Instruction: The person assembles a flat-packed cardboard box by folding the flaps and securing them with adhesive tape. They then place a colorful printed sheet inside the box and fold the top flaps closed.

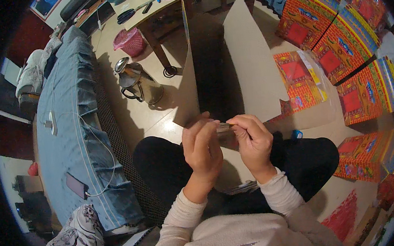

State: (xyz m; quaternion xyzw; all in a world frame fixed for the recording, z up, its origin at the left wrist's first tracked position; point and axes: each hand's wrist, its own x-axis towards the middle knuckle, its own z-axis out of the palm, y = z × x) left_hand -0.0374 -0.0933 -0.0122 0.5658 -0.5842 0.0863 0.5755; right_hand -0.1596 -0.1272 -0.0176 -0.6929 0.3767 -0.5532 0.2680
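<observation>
- Head view: the left hand (202, 146) and right hand (254, 139) both pinch the lower edge of a folded cardboard sheet (252, 69) that stands upright over the lap, above the floor (155, 119).
- To fold well, I judge: keep both grips level and press the crease evenly.
- A metal kettle (137, 83) stands well apart; printed boxes (337, 44) lie at right.

we see folded red cardboard boxes (337, 35) with yellow, green and blue patterned edges standing stacked at upper right. a flat printed red sheet (299, 81) lies on the floor just below them. more such boxes (368, 154) lie at lower right. a dark phone (77, 185), screen off, rests on the blue bedcover (68, 109) at left.
</observation>
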